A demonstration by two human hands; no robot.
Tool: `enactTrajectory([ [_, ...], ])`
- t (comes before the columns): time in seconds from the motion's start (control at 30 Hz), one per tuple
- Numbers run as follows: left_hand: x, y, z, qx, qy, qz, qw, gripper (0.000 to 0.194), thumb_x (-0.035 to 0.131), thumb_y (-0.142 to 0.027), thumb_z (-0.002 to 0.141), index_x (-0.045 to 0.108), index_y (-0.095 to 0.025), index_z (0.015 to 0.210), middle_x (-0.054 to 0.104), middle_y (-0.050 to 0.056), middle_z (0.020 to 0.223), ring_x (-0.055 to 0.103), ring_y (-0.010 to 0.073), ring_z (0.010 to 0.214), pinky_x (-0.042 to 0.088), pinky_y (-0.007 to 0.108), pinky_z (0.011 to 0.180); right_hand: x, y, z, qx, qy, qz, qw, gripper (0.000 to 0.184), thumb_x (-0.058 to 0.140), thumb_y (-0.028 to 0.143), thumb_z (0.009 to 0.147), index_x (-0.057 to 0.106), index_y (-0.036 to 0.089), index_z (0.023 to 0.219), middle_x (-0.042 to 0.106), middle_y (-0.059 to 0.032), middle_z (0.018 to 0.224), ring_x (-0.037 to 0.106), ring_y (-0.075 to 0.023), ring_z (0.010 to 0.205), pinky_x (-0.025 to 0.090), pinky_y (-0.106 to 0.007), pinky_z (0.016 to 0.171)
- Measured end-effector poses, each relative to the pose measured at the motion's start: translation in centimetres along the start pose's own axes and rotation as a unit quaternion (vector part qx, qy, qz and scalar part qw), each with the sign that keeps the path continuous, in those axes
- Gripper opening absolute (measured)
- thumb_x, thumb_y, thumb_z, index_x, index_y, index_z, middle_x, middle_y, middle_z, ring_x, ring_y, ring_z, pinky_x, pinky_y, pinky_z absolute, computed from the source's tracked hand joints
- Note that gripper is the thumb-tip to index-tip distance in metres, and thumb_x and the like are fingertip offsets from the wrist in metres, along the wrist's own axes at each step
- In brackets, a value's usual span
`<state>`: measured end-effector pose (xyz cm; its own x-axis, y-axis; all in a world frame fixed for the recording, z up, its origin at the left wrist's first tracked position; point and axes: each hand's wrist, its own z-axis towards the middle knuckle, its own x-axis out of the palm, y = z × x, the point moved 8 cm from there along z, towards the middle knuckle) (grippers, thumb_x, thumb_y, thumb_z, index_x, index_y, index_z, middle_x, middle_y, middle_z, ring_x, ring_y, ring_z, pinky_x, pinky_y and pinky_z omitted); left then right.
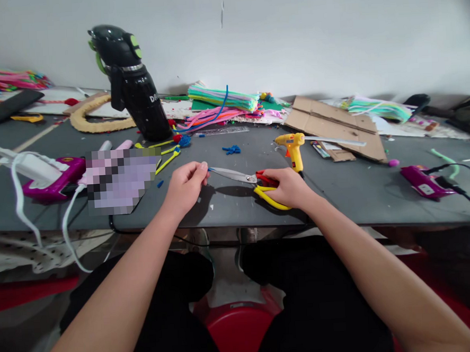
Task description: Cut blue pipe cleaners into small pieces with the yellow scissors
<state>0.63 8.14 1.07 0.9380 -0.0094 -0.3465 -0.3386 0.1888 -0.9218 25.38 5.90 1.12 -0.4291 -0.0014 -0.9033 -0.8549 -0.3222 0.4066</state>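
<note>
Holding scissors [249, 179] to blue piece [210, 169]

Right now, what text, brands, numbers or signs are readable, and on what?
"DA", rest curves out of sight: black cylindrical bottle with green clips.
Too small or blurred: print on the yellow plastic glue gun; markings on the purple boxy power strip at right; print on the small flat packet beside the glue gun.
None visible: red-and-yellow-handled metal scissors.
</note>
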Motion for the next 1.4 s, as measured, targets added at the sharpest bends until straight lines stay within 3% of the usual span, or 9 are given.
enactTrajectory([
  [0.43, 0.16, -0.02, -0.09, -0.013, 0.008, -0.028, 0.999, 0.036, 0.054, -0.045, 0.091, 0.059, -0.018, 0.068, 0.052, 0.0, 0.06, 0.044, 0.0111, 0.053, 0.033, 0.026, 0.052, 0.0, -0.18, 0.17, -0.003, 0.001, 0.004, 1.0, 0.02, 0.062, 0.035, 0.071, 0.052, 0.02, 0.065, 0.051, 0.0022, 0.061, 0.036, -0.0115, 0.059, 0.024, -0.027, 0.058],
  [0.83, -0.04, -0.1, -0.04, 0.008, 0.0, -0.012, 1.0, 0.034, 0.054, -0.042, 0.091, 0.056, -0.018, 0.067, 0.054, 0.0, 0.061, 0.044, 0.0106, 0.054, 0.035, 0.025, 0.054, -0.19, -0.17, 0.02, 0.003, -0.001, 0.016, 1.0, 0.032, 0.062, 0.044, 0.075, 0.043, 0.021, 0.066, 0.049, 0.0027, 0.062, 0.034, -0.0108, 0.059, 0.023, -0.027, 0.057],
  [1.4, -0.04, -0.32, -0.13, 0.014, -0.001, 0.001, 1.0, 0.033, 0.054, -0.042, 0.09, 0.056, -0.018, 0.068, 0.054, 0.0, 0.062, 0.046, 0.0115, 0.057, 0.035, 0.025, 0.056, 0.05, -0.07, 0.18, -0.006, 0.022, 0.0, 1.0, 0.029, 0.062, 0.043, 0.075, 0.047, 0.02, 0.066, 0.05, 0.0022, 0.062, 0.034, -0.0114, 0.059, 0.023, -0.027, 0.057],
])
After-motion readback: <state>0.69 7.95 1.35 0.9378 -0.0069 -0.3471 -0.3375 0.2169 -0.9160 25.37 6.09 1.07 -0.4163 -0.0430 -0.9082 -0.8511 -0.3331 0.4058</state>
